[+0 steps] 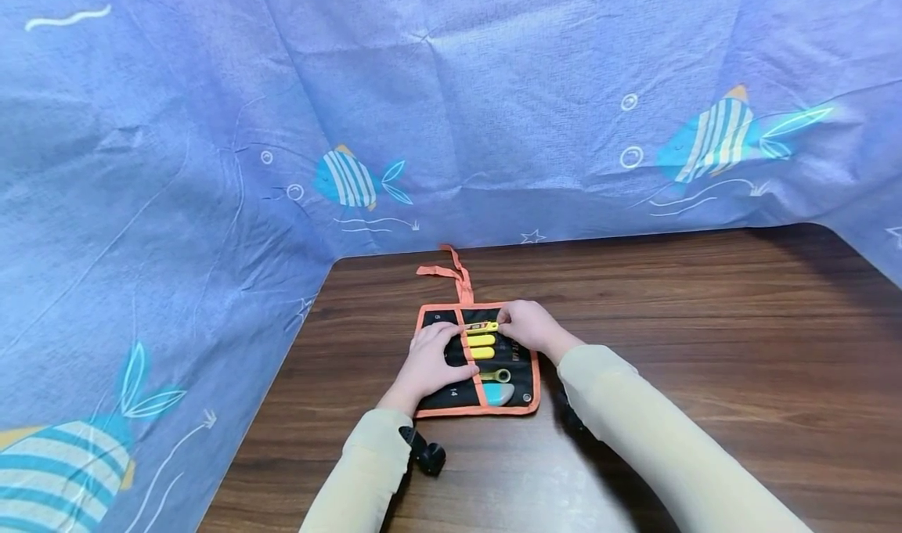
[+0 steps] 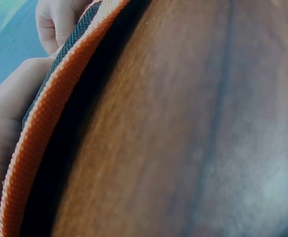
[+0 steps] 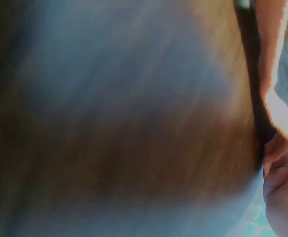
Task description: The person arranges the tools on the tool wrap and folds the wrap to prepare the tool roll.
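A black tool pouch (image 1: 520, 370) with orange trim lies unrolled on the table. My left hand (image 1: 431, 361) rests across its left part, thumb and fingers spread over the orange pocket band. At the upper right, my right hand (image 1: 532, 328) pinches the end of a slim yellow tool (image 1: 482, 327) that sits in the top pocket; its exact kind is unclear. Below it two yellow handles (image 1: 482, 347), a ring-ended wrench (image 1: 503, 376) and a teal-and-grey handle (image 1: 498, 394) stick out of the pockets. Both wrist views mostly catch tabletop and the pouch's orange edge (image 2: 50, 113).
Orange tie straps (image 1: 461, 279) trail from the pouch's far edge on the brown wooden table (image 1: 669, 306). A blue fish-print cloth (image 1: 528, 87) hangs behind and along the left side. A black wrist camera (image 1: 428, 456) sits by the left sleeve.
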The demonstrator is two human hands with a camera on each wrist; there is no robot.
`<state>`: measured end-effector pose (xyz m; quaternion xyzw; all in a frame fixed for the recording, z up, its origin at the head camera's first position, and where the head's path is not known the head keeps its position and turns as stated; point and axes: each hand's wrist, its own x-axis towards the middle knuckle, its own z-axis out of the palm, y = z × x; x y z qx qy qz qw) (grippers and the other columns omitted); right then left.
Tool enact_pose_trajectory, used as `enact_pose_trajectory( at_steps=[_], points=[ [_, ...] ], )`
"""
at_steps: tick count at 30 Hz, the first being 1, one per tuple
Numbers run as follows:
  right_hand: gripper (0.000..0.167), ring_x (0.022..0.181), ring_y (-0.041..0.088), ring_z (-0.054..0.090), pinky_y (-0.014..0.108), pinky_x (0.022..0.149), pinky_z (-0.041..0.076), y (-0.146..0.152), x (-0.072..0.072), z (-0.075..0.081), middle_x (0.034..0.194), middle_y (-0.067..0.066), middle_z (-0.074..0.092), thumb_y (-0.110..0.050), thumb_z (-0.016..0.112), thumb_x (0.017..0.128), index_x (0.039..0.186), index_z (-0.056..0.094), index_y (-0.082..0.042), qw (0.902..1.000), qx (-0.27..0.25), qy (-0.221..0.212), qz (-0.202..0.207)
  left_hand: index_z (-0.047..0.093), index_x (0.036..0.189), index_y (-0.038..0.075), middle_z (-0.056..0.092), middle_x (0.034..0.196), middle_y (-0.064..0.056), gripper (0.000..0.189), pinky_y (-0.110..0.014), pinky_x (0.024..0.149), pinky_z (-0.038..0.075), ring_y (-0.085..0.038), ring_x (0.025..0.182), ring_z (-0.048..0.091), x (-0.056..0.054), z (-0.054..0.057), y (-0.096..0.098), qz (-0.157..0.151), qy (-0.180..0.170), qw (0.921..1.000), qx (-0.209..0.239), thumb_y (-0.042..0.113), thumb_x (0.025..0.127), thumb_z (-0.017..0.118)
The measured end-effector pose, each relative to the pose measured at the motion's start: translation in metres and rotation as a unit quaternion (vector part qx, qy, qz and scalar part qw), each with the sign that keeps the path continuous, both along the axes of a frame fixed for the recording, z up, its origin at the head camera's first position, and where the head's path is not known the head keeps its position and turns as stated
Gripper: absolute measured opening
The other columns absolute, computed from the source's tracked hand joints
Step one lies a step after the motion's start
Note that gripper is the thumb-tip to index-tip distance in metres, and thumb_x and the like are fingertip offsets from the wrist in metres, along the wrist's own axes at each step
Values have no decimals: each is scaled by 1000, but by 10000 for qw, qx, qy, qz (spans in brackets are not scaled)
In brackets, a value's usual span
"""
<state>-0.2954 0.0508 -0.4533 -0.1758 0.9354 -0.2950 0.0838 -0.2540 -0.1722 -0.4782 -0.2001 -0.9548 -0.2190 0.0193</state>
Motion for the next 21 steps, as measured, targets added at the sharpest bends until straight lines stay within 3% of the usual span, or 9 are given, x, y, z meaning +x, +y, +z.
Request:
enact_pose_trajectory(
  at_steps=[11,21],
  points=[
    [11,79,13,59,35,77,48,-18,-3,-3,90,0,67,-16,63,90,94,70,-10,9998,-76,118,106,51,134,19,47,134,-2,75,-50,104,25,-24,128,35,-1,-1,-1,-99,143,9998,-61,61,73,67],
    [8,72,13,55,32,71,45,-27,-14,4,84,-3,64,-19,63,90,90,68,-13,9990,160,-327,267,51,135,21,46,135,-1,74,-49,104,26,-23,129,34,-2,1,-1,-117,59,9998,-136,61,74,66]
  ],
)
